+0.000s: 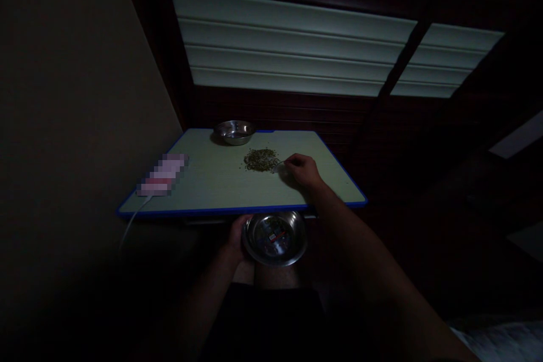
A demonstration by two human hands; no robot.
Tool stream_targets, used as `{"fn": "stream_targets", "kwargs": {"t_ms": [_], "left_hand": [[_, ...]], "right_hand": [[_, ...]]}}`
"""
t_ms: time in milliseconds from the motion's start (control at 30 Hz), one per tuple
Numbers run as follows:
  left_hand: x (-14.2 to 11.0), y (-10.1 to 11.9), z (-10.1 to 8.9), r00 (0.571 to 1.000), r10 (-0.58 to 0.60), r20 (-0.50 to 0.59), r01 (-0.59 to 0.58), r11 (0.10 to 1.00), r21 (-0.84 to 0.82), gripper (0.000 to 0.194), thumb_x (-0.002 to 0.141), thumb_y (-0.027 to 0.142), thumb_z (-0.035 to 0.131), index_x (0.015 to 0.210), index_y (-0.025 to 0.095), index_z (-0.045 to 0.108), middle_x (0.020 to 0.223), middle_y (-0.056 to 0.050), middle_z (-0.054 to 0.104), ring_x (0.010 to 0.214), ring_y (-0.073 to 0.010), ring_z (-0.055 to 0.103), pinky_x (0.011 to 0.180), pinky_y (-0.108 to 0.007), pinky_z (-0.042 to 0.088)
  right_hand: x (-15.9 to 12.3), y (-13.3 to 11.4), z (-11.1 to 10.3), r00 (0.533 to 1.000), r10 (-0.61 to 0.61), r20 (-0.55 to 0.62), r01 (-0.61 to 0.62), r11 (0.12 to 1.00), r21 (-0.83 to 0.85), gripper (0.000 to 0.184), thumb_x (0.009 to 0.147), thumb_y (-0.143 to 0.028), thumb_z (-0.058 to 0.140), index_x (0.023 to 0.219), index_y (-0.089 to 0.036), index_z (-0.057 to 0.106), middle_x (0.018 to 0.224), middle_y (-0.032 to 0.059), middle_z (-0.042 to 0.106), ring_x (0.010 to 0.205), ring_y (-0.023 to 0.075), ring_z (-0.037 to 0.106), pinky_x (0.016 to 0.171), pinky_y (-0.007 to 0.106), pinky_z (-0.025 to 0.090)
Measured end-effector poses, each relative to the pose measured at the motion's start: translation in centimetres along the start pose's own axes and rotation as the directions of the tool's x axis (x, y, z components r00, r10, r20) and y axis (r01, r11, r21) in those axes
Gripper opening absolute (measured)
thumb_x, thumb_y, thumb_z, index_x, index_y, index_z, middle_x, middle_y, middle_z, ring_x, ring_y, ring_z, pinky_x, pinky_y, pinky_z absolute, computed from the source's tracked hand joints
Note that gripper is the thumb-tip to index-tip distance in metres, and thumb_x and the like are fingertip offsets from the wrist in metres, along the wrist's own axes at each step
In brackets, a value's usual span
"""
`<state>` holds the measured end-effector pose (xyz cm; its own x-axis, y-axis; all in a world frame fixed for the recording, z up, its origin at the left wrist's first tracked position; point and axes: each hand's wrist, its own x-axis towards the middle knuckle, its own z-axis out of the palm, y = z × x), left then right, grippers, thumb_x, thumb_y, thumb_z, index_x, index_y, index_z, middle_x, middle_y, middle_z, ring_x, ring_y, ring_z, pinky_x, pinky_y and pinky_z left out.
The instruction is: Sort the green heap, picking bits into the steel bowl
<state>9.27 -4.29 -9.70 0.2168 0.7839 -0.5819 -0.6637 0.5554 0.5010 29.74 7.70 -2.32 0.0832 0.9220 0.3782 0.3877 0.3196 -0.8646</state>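
Note:
A heap of small green beans (260, 160) lies spread in the middle of the pale table (203, 181). My right hand (303, 168) pinches the thin handle of a small metal spoon (278, 166), whose bowl end touches the heap's right edge. Below the table's front edge, over my lap, my left hand (240, 235) grips the left rim of a shiny metal bowl (275, 259). Some greenish bits and a reddish-white patch show inside this bowl, too dim to make out clearly.
Another metal bowl (235, 133) stands at the table's back left. A phone-like object (163, 175), blurred out, lies at the left edge with a white cable (131, 223) hanging off. Dark wooden panelling with pale slats (288, 45) rises behind the table.

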Motion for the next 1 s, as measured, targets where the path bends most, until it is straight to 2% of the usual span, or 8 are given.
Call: {"fn": "stream_targets", "kwargs": {"t_ms": [200,500,700,1000], "left_hand": [[0.25,-0.11,-0.20,1.000,0.026,-0.002,-0.026,1.000,0.007,0.021,0.076,0.021,0.056,0.059,0.013,0.066,0.053,-0.005,0.066,0.051,-0.0179,0.061,0.058,-0.030,0.050],[-0.07,-0.13,-0.02,1.000,-0.008,0.006,0.008,1.000,0.005,0.022,0.075,0.022,0.056,0.058,0.013,0.065,0.052,-0.006,0.065,0.051,-0.0185,0.061,0.059,-0.031,0.049],[0.10,-0.10,-0.16,1.000,-0.020,0.006,0.020,1.000,0.007,0.020,0.074,0.023,0.058,0.057,0.014,0.065,0.052,-0.005,0.065,0.051,-0.0186,0.061,0.057,-0.031,0.049],[0.05,-0.08,0.07,1.000,-0.003,-0.031,0.003,1.000,0.012,0.021,0.075,0.022,0.056,0.058,0.014,0.065,0.052,-0.005,0.065,0.051,-0.0183,0.061,0.057,-0.031,0.050]], "right_hand": [[-0.09,-0.16,-0.03,1.000,0.011,-0.018,-0.011,1.000,0.015,0.012,0.064,-0.028,0.062,0.066,-0.017,0.066,0.065,-0.0005,0.066,0.066,0.0147,0.058,0.068,0.028,0.045],[-0.09,-0.19,-0.01,1.000,0.019,0.016,-0.019,1.000,0.024,0.014,0.064,-0.030,0.063,0.067,-0.017,0.067,0.065,0.0005,0.067,0.064,0.0147,0.058,0.067,0.028,0.046],[-0.03,0.14,0.01,1.000,-0.008,-0.016,0.008,0.999,-0.032,0.014,0.066,-0.030,0.062,0.069,-0.018,0.067,0.067,0.0009,0.068,0.067,0.0158,0.060,0.067,0.028,0.046],[-0.07,0.06,0.01,1.000,-0.016,0.005,0.016,0.999,-0.035,0.016,0.068,-0.032,0.062,0.071,-0.018,0.068,0.071,0.0018,0.069,0.069,0.0157,0.061,0.070,0.028,0.047]]}}
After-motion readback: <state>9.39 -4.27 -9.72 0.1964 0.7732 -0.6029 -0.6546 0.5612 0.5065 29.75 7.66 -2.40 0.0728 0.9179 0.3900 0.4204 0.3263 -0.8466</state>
